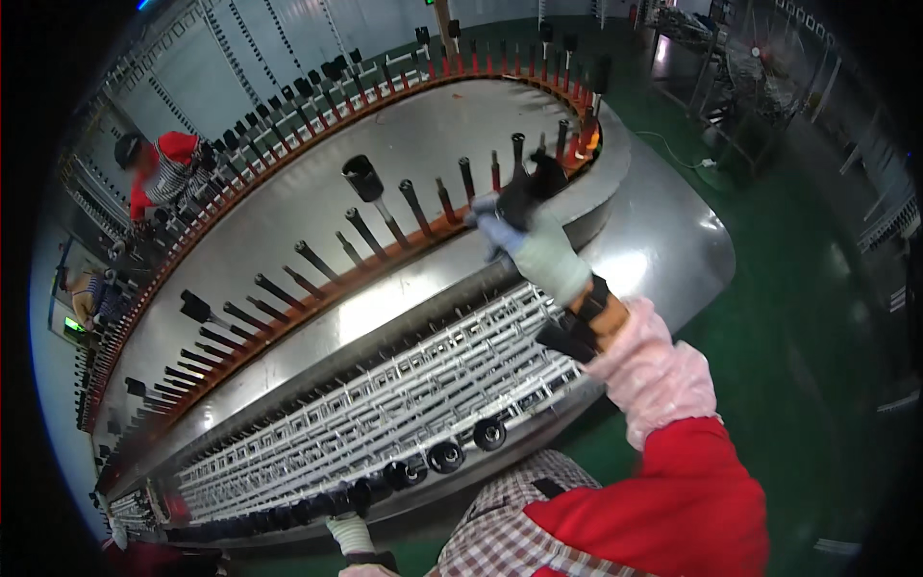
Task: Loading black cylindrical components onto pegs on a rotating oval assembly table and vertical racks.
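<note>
Head: right grip around black piece, long axis up-right, left grip unclear

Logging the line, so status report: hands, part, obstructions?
Right hand at black part, blurred, grip unclear. Left hand beside black cups. Upright posts close by right hand.

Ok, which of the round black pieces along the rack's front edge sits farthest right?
The round black piece at the row's right end; the other black pieces all lie to its left.

Inside the orange track, the metal tabletop leaves room to pass, but upright rods fence it round.
</note>
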Demonstrator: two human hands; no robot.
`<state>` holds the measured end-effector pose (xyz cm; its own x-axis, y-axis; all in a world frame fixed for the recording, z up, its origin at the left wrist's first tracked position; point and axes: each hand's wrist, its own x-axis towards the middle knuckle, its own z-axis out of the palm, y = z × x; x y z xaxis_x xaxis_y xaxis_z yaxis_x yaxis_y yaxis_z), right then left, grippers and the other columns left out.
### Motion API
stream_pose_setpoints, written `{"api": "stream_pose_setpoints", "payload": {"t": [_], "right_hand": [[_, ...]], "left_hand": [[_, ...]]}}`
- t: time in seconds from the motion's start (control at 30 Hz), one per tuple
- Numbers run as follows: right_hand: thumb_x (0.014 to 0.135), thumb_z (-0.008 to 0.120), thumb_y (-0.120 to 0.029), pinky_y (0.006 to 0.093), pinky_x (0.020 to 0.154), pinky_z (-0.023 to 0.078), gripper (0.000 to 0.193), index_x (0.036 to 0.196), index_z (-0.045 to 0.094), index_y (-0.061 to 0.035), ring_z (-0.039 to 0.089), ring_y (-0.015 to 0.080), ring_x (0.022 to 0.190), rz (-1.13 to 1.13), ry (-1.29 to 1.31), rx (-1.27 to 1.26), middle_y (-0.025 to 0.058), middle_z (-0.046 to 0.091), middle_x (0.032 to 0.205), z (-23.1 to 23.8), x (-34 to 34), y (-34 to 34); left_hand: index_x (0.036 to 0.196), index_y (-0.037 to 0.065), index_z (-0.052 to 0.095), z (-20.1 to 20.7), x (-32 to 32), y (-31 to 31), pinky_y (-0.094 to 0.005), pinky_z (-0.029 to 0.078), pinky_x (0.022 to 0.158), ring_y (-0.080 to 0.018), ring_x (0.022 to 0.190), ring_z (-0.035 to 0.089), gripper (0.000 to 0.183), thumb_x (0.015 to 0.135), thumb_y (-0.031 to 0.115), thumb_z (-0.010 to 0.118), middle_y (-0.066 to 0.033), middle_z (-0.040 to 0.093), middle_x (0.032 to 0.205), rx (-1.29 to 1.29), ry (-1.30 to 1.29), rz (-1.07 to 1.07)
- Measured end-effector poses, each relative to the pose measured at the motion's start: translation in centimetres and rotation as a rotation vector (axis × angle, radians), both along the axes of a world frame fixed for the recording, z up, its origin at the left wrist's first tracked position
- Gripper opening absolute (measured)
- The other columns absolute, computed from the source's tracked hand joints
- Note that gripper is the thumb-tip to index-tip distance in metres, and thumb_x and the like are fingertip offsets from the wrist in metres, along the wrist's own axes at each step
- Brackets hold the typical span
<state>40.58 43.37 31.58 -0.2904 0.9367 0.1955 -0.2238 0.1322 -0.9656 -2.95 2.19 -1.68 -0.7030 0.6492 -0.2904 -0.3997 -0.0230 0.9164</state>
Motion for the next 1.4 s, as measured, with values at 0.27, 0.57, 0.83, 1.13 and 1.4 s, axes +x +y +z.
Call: {"api": "stream_pose_setpoints", "payload": {"t": [0.27,0.57,0.83,1.13,1.4], "right_hand": [[0.084,0.065,-0.012,0.0230,0.062,0.050,0.024,0.107,0.060,-0.0063,0.058,0.0086,0.069,0.125,-0.337,-0.180,0.0017,0.063,0.089,-9.5,6.4,-16.8],[0.083,0.060,-0.011,0.0271,0.047,0.045,0.009,0.089,0.061,-0.0048,0.053,0.0106,0.049,0.252,-0.403,-0.127,-0.0009,0.057,0.063,-21.8,3.5,-16.7],[0.087,0.052,-0.010,0.0273,0.046,0.048,0.026,0.112,0.056,-0.0075,0.057,0.0128,0.054,0.427,-0.554,-0.255,0.0036,0.060,0.076,-8.1,6.5,-11.6],[0.084,0.057,-0.009,0.0246,0.058,0.046,0.046,0.127,0.044,-0.0017,0.052,0.0093,0.066,-0.520,-0.502,0.255,0.0096,0.059,0.105,-9.7,11.5,16.3],[0.081,0.065,-0.016,0.0288,0.047,0.045,0.032,0.108,0.055,-0.0022,0.055,0.0146,0.054,-0.368,-0.223,-0.093,0.0068,0.060,0.082,-6.4,1.1,23.1]], "left_hand": [[0.091,0.016,0.059,5.8,4.9,4.0,-0.0299,0.036,0.031,-0.0178,0.038,0.048,0.009,0.088,0.022,0.054,-0.0036,0.059,0.065,-0.391,-0.026,0.045],[0.108,0.009,0.056,7.7,3.2,-0.1,-0.0316,0.049,0.061,-0.0178,0.068,0.058,0.021,0.090,0.014,0.049,-0.0051,0.063,0.092,-0.314,0.270,-0.006],[0.093,-0.001,0.060,10.2,4.5,-0.7,-0.0369,0.048,0.065,-0.0274,0.070,0.060,0.019,0.085,0.015,0.055,-0.0174,0.064,0.086,-0.447,0.485,0.031],[0.079,-0.005,0.061,19.0,10.7,1.1,-0.0444,0.048,0.068,-0.0388,0.077,0.061,0.024,0.082,0.019,0.058,-0.0229,0.064,0.079,-1.009,1.139,-0.134],[0.069,0.003,0.062,16.1,8.0,-1.9,-0.0455,0.046,0.067,-0.0308,0.061,0.061,0.022,0.082,0.015,0.048,-0.0173,0.062,0.065,-1.240,1.896,-0.658]]}}
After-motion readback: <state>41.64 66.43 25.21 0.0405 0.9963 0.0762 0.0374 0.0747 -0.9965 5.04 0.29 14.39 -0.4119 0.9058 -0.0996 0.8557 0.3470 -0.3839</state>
